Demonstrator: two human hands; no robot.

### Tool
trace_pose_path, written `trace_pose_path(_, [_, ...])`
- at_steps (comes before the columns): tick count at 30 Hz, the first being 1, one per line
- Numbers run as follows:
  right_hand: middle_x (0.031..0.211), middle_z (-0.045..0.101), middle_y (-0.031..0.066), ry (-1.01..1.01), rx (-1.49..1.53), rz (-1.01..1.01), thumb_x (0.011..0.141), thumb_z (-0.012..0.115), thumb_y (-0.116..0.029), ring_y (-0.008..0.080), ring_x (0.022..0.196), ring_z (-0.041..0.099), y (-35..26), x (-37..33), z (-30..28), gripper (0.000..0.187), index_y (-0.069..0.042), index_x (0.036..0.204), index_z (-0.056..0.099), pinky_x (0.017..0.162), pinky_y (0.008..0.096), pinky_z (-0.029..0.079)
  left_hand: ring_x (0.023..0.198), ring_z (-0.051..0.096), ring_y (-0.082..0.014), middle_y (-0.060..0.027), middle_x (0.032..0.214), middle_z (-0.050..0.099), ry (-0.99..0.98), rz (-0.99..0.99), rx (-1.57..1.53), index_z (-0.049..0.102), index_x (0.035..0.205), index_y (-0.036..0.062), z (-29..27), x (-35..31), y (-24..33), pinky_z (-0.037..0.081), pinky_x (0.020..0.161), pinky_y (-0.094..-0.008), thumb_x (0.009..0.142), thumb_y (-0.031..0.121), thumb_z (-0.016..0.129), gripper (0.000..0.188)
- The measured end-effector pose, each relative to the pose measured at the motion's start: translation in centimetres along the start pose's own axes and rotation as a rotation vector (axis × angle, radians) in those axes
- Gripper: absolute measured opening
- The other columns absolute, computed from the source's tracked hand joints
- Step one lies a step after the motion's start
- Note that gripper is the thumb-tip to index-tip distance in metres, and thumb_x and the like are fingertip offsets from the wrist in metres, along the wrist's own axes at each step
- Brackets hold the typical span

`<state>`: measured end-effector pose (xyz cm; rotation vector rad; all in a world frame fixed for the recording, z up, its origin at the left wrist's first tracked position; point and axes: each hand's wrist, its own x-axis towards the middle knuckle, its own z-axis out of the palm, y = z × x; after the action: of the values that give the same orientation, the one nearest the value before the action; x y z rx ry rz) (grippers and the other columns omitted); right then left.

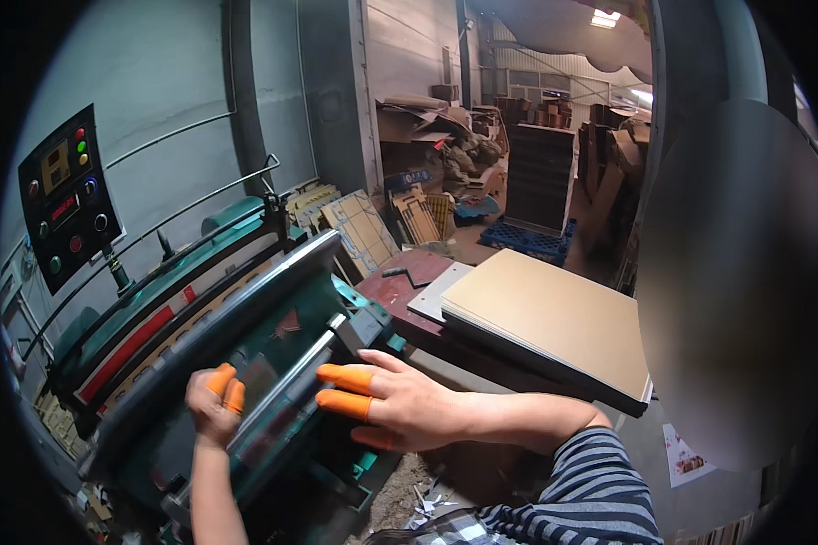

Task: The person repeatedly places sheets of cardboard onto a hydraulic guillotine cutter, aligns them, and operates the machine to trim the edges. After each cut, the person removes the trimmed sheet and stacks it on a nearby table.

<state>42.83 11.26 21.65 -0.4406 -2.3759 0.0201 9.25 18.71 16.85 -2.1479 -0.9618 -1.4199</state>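
Observation:
A green press machine [273, 320] with a wide, tilted plate stands before me, partly blurred. My left hand [214, 405] is over its near side, fingers curled inward, with orange finger cots [223, 378] on some fingertips. Whatever those fingers might hold is hidden. Close to a shiny metal bar [302, 371] on the machine, my right hand [400, 400] reaches leftward with its fingers stretched and apart. It also wears orange finger cots [345, 405], and nothing shows in its grasp.
At right, a stack of tan cardboard sheets [545, 309] lies on a table. A control panel [71, 200] with coloured buttons stands at left. Wooden die boards [362, 225] lean behind the machine. Farther back, a tall dark stack [540, 177] sits on a blue pallet [525, 238].

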Motion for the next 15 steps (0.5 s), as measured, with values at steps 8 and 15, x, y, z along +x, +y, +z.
trace_pose_path(8, [0.121, 0.058, 0.0198, 0.030, 0.009, 0.778, 0.084, 0.066, -0.028, 0.0370, 0.105, 0.059, 7.7, -18.5, 14.3, 0.051, -0.006, 0.128, 0.053, 0.087, 0.0436, 0.051, 0.069, 0.062, -0.0266, -0.0065, 0.077, 0.063, -0.350, 0.029, -0.034, 0.068, 0.076, 0.0054, -0.2, -5.8, 12.2, 0.048, 0.062, -0.0372, 0.064, 0.014, 0.079, 0.019])
trace_pose_path(15, [0.091, 0.067, 0.0168, -0.744, 0.086, 0.854, 0.076, 0.068, -0.026, 0.0361, 0.090, 0.065, 6.8, -31.1, 19.4, 0.027, -0.007, 0.095, 0.067, 0.076, 0.0460, 0.054, 0.074, 0.062, -0.0290, -0.0088, 0.081, 0.062, -0.240, -0.007, 0.213, 0.066, 0.082, 0.0023, -6.2, -4.5, 14.6, 0.048, 0.067, -0.0397, 0.064, 0.011, 0.077, 0.023])
